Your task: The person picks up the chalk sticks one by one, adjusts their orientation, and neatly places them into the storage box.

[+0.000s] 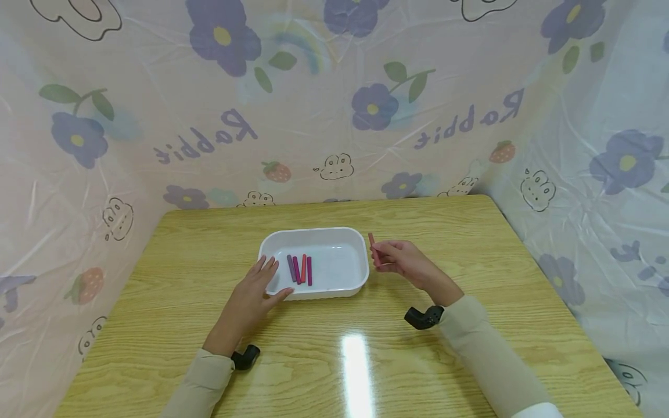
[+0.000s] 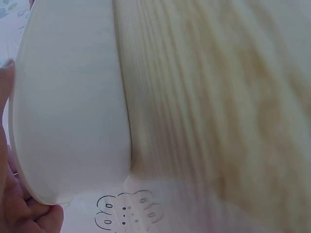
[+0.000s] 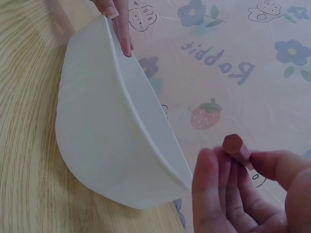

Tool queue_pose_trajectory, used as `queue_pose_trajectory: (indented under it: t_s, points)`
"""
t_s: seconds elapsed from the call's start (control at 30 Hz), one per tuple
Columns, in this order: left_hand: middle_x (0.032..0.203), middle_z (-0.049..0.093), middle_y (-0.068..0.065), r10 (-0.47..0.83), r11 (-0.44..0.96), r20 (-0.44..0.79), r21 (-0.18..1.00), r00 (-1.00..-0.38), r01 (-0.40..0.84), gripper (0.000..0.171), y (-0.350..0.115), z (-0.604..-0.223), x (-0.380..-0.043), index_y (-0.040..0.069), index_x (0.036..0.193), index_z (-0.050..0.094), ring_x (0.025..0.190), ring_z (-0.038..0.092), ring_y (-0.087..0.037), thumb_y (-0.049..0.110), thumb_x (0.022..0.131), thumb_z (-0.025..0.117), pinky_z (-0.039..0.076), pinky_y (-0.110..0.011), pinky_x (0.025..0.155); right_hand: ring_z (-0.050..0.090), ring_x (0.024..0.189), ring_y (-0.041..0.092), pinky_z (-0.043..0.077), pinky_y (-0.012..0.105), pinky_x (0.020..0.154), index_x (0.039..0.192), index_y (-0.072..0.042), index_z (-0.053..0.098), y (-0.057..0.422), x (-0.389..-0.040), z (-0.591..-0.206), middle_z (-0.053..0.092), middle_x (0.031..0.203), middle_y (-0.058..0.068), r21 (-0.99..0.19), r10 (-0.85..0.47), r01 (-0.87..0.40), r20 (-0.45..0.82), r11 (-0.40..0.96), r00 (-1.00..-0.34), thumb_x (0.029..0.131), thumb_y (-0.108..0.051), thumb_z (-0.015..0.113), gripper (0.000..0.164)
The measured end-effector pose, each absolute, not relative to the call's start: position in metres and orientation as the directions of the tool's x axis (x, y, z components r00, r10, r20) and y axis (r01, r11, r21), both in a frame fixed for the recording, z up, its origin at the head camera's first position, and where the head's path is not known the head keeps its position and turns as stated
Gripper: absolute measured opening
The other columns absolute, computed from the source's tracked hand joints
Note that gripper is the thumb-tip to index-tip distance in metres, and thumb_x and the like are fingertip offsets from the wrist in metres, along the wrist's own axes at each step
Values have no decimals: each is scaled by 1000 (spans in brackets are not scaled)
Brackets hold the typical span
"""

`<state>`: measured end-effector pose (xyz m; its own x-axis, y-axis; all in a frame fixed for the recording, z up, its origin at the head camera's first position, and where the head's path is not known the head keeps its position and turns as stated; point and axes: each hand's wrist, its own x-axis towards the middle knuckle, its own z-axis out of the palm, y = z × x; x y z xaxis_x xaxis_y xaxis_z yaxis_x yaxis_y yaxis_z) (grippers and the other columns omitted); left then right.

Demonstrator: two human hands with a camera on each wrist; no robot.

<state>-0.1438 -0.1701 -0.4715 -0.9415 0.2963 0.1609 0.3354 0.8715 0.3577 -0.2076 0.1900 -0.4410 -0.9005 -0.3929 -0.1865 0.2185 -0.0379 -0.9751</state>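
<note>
A white plastic tray (image 1: pixel 342 273) stands on the wooden table, with several crayons (image 1: pixel 309 271) in purple, magenta and orange lying side by side in its left half. At the tray's left front corner my left hand (image 1: pixel 252 295) holds the rim, the thumb over the front edge and the fingers over the left side. Just outside the right rim my right hand (image 1: pixel 410 266) pinches a dull red crayon (image 1: pixel 371 240) between thumb and fingers. The right wrist view shows the flat hexagonal end of that crayon (image 3: pixel 233 145), apart from the tray.
The wooden table (image 1: pixel 209 244) extends around the tray on all sides. Patterned cloth (image 1: pixel 313 116) with flowers and rabbits hangs behind and at both sides. A black wrist device (image 1: pixel 424 318) sits at the right cuff and another wrist device (image 1: pixel 245 356) at the left.
</note>
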Motion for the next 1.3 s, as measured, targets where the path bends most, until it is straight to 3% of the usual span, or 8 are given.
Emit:
queue_pose_trajectory:
  t_s: [0.13,0.33,0.57,1.3]
  points:
    - [149,30,-6,295,871,162,359,-942,335,86,-170,-472,-143,8,144,34,140,13,-22,70,84,41,22,-45,109,61,79,18,55,35,76,93,3,61,185,-209,-439,61,83,9,-975,-390,222,-194,-26,-900,94,-26,56,29]
    - [149,30,-6,299,871,167,355,-939,340,86,-171,-472,-143,8,144,34,140,13,-22,70,84,40,22,-45,109,61,80,19,55,34,76,100,9,60,177,-209,-436,62,86,10,-976,-391,218,-198,-8,-899,94,-25,57,35]
    - [149,30,-6,298,868,167,362,-940,340,86,-171,-472,-143,8,144,34,140,13,-22,70,84,41,22,-46,109,61,78,19,54,35,77,97,4,61,171,-211,-436,62,84,11,-975,-401,222,-209,14,-892,94,-24,56,29]
    - [149,29,-6,298,872,157,357,-941,336,86,-170,-471,-143,9,144,33,140,12,-21,70,85,40,22,-46,109,63,77,18,55,33,72,101,6,62,145,-215,-433,63,83,11,-966,-342,185,-239,181,-909,95,-23,55,31]
